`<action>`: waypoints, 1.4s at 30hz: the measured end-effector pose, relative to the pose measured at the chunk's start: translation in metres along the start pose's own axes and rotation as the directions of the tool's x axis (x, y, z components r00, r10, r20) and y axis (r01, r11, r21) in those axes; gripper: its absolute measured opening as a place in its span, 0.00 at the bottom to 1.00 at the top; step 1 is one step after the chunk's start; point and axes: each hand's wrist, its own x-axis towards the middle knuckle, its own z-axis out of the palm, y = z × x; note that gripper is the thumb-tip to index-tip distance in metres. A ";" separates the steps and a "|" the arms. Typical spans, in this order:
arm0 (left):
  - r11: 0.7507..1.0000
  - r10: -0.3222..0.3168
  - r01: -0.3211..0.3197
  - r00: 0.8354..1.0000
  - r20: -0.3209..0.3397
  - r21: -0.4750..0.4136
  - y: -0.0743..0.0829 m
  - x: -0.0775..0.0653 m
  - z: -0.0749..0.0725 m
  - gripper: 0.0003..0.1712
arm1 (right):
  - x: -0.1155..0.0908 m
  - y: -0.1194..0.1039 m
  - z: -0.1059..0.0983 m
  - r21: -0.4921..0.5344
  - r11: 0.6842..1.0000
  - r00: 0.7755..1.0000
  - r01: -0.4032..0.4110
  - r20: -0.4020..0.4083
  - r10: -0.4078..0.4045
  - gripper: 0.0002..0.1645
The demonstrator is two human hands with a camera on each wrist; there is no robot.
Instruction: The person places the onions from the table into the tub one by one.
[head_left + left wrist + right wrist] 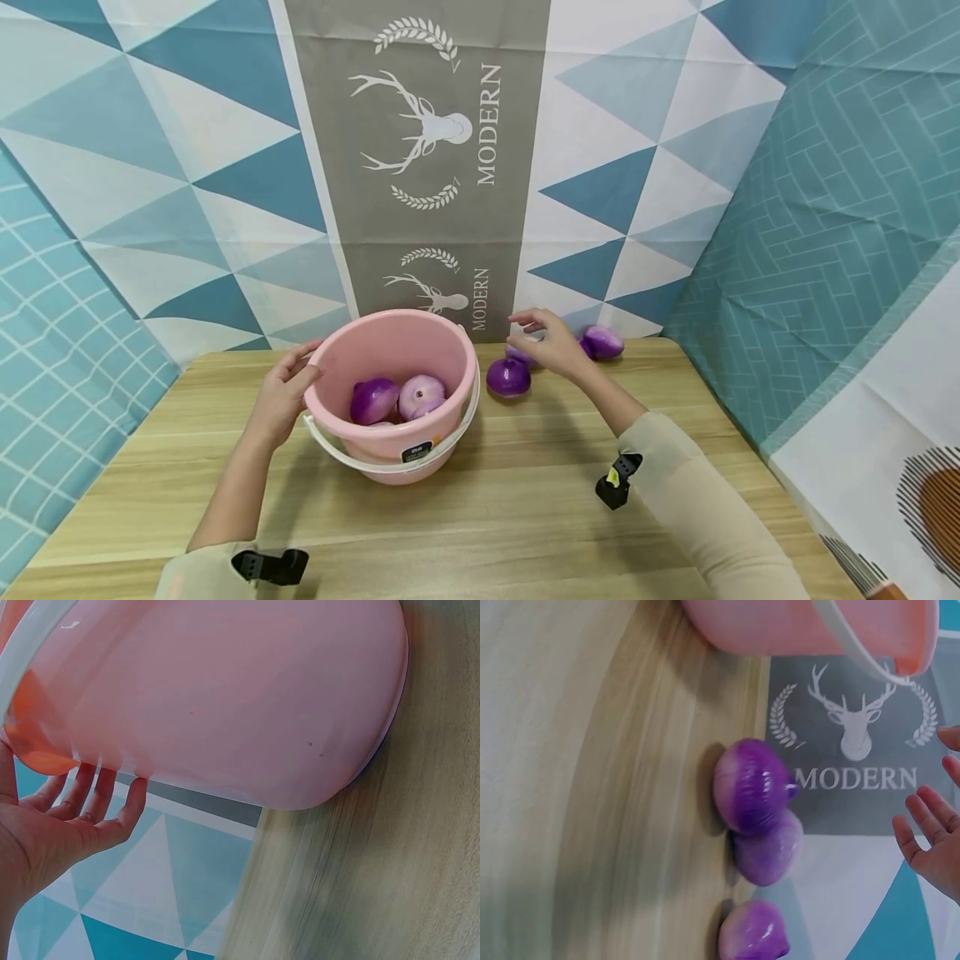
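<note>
A pink bucket (397,450) with a white handle (360,462) stands on the table, and purple onions (375,400) lie inside it. My left hand (279,396) grips the bucket's left rim. In the left wrist view its fingertips (139,787) press against the bucket's outer wall. To the bucket's right, my right hand (551,342) hovers over more onions with fingers loosely bent and nothing held. Beneath it sit a dark purple onion (508,377) and a paler onion (769,847), side by side. Another onion (602,342) lies farther right, partly behind the wrist.
The wood-grain table (517,517) backs onto a patterned cloth wall (442,208) with deer prints. Blue tiled sheets (817,250) hang at both sides. On the right, white fabric with a brown print (937,500) borders the table. Each sleeve carries a black strap mount.
</note>
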 end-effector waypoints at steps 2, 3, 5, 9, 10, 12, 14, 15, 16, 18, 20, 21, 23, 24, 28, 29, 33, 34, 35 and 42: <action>1.000 0.001 -0.001 1.000 0.000 -0.001 0.000 0.000 0.000 0.22 | -0.002 0.004 -0.001 0.006 1.000 1.000 -0.007 0.000 0.007 0.25; 1.000 0.002 -0.002 1.000 -0.001 -0.001 0.000 0.000 0.000 0.22 | -0.003 0.006 -0.002 0.005 1.000 1.000 -0.010 -0.002 0.010 0.25; 1.000 0.005 -0.005 1.000 -0.002 -0.002 -0.001 0.000 0.000 0.22 | -0.005 0.010 -0.003 -0.007 1.000 1.000 -0.015 -0.006 0.015 0.25; 1.000 0.006 -0.006 1.000 -0.003 -0.003 -0.001 0.001 0.000 0.22 | -0.007 0.018 -0.003 -0.022 0.999 0.999 -0.044 -0.012 0.044 0.24; 1.000 0.004 -0.004 1.000 -0.004 -0.002 -0.001 0.001 0.000 0.23 | -0.008 0.021 -0.003 -0.020 0.998 0.998 -0.054 -0.012 0.054 0.24; 1.000 0.000 0.000 1.000 -0.008 0.004 -0.001 0.001 0.001 0.23 | -0.009 0.027 -0.002 -0.013 0.997 0.997 -0.076 -0.008 0.076 0.24; 1.000 -0.005 0.005 1.000 -0.012 0.009 -0.001 0.001 0.000 0.23 | -0.010 0.034 0.000 -0.021 0.996 0.996 -0.091 -0.005 0.091 0.24; 1.000 -0.007 0.007 1.000 -0.013 0.011 -0.001 0.001 0.000 0.24 | -0.011 0.037 0.001 -0.026 0.995 0.995 -0.101 -0.004 0.100 0.25; 1.000 -0.008 0.008 1.000 -0.014 0.013 -0.001 0.001 0.001 0.24 | -0.012 0.041 0.001 -0.032 0.994 0.994 -0.107 -0.005 0.107 0.25; 1.000 -0.009 0.009 1.000 -0.015 0.013 -0.001 0.000 0.001 0.24 | -0.014 0.047 0.003 -0.042 0.992 0.993 -0.118 -0.007 0.118 0.26; 1.000 -0.008 0.008 1.000 -0.016 0.015 -0.001 0.000 0.001 0.23 | -0.016 0.052 0.004 -0.048 0.990 0.991 -0.133 -0.012 0.132 0.26; 1.000 -0.007 0.007 1.000 -0.017 0.015 -0.001 0.000 0.001 0.23 | -0.017 0.054 0.004 -0.044 0.989 0.990 -0.138 -0.016 0.137 0.26; 1.000 -0.007 0.007 1.000 -0.018 0.014 -0.001 0.000 0.001 0.23 | -0.018 0.057 0.006 -0.033 0.989 0.990 -0.143 -0.021 0.142 0.26; 1.000 -0.007 0.007 1.000 -0.019 0.013 -0.001 0.000 0.001 0.23 | -0.019 0.058 0.006 -0.028 0.989 0.989 -0.145 -0.022 0.144 0.26; 1.000 -0.007 0.007 1.000 -0.016 0.003 -0.001 0.000 0.001 0.24 | -0.020 0.063 0.010 -0.006 0.987 0.987 -0.159 -0.020 0.159 0.28; 1.000 -0.008 0.008 1.000 -0.016 0.002 -0.001 0.000 0.001 0.24 | -0.020 0.064 0.012 -0.008 0.987 0.987 -0.160 -0.019 0.160 0.28; 1.000 -0.005 0.005 1.000 -0.014 0.004 -0.001 0.001 0.001 0.24 | -0.020 0.070 0.016 -0.005 0.988 0.988 -0.155 -0.017 0.155 0.28; 1.000 -0.003 0.003 1.000 -0.014 0.007 -0.001 0.001 0.001 0.24 | -0.020 0.071 0.017 0.007 0.987 0.987 -0.159 -0.018 0.159 0.29; 1.000 -0.001 0.001 1.000 -0.013 0.005 -0.001 0.001 0.001 0.24 | -0.020 0.072 0.019 0.013 0.986 0.986 -0.165 -0.019 0.166 0.29; 1.000 0.000 0.000 1.000 -0.014 0.003 0.000 0.000 0.002 0.23 | -0.022 0.082 0.027 0.016 0.973 0.973 -0.229 -0.033 0.230 0.31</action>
